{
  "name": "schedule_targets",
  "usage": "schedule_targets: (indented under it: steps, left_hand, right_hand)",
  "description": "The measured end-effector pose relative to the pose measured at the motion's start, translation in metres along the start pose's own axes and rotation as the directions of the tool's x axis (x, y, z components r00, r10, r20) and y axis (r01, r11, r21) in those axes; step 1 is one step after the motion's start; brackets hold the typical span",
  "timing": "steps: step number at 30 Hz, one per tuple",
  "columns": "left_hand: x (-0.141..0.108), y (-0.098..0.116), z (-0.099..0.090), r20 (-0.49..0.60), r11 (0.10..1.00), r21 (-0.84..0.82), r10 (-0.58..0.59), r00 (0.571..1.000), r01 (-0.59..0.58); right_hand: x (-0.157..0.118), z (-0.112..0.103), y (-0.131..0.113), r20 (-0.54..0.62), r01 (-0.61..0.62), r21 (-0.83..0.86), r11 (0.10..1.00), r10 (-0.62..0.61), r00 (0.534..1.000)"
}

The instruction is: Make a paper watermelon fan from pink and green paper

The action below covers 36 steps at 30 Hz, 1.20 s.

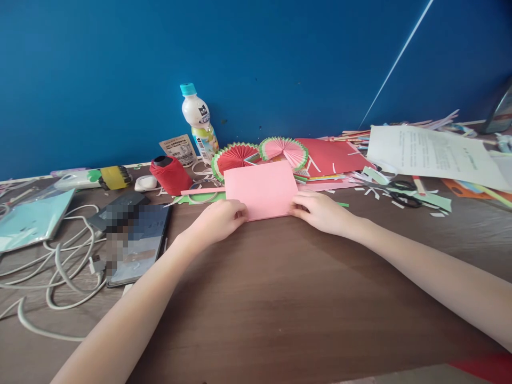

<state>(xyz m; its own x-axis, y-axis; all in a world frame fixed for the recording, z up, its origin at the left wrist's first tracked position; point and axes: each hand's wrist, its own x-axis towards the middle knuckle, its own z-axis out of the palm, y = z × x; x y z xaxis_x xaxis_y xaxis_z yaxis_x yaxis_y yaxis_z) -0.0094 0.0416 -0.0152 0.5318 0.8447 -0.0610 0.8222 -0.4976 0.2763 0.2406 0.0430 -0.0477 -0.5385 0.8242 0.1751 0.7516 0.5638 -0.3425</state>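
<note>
A pink sheet of paper (262, 189) is held between my two hands, tilted up with its lower edge close to the wooden table (256, 298). My left hand (226, 217) grips its lower left corner, the fingers curled. At the lower right corner my right hand (314, 210) pinches it between thumb and fingers. Right behind the sheet lie two pleated paper fans, one red with a green edge (236, 159) and one pink with a green edge (285, 150). The sheet hides part of both.
Left are a tablet-like device (140, 245), white cables (60, 261), a red-wrapped roll (172, 176) and a bottle (199, 117). Right are red paper (332, 156), black-handled scissors (404, 194), paper scraps and a printed sheet (432, 154). A blue wall (280, 64) stands behind.
</note>
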Motion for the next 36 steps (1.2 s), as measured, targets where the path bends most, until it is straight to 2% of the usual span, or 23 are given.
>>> schedule_targets:
  steps: [7,15,18,20,23,26,28,31,33,36]
  left_hand:
    - [0.003,-0.007,0.005,-0.003,0.984,-0.175,-0.035,0.999,0.034]
    - [0.006,-0.012,0.006,0.003,0.98,-0.199,-0.031,1.0,0.031]
    - [0.006,-0.013,0.008,-0.009,0.984,-0.176,0.012,1.0,-0.013]
    - [0.005,-0.012,0.009,-0.049,0.988,-0.128,0.081,0.996,-0.087]
    - [0.003,-0.006,0.01,-0.081,0.973,0.031,0.23,0.97,-0.229]
    - [-0.001,0.003,0.01,-0.051,0.932,0.22,0.304,0.951,-0.287]
    - [-0.003,0.011,0.011,-0.043,0.919,0.288,0.293,0.955,-0.269]
    - [-0.006,0.026,0.014,-0.031,0.908,0.369,0.226,0.974,-0.199]
    - [-0.008,0.035,0.017,-0.038,0.886,0.44,0.18,0.983,-0.145]
    - [-0.01,0.044,0.023,-0.04,0.858,0.499,0.161,0.986,-0.12]
  right_hand:
    - [0.004,0.002,0.001,0.012,-0.1,0.093,0.991,0.1,0.995]
    - [0.005,0.003,0.004,0.016,-0.135,0.171,0.976,0.134,0.991]
    - [0.005,0.005,0.006,0.014,-0.163,0.18,0.97,0.163,0.986]
    - [0.005,0.006,0.007,0.004,-0.162,0.192,0.968,0.164,0.986]
    - [0.003,0.007,0.005,-0.039,-0.101,0.19,0.977,0.11,0.993]
    - [0.001,0.009,0.0,-0.133,0.009,0.066,0.998,0.0,0.991]
    - [-0.001,0.012,-0.004,-0.164,0.116,-0.07,0.991,-0.127,0.978]
    - [-0.002,0.017,-0.008,-0.12,0.284,-0.193,0.939,-0.31,0.943]
    - [-0.003,0.019,-0.008,-0.089,0.35,-0.219,0.911,-0.376,0.922]
    - [-0.002,0.019,-0.007,-0.054,0.389,-0.25,0.887,-0.414,0.909]
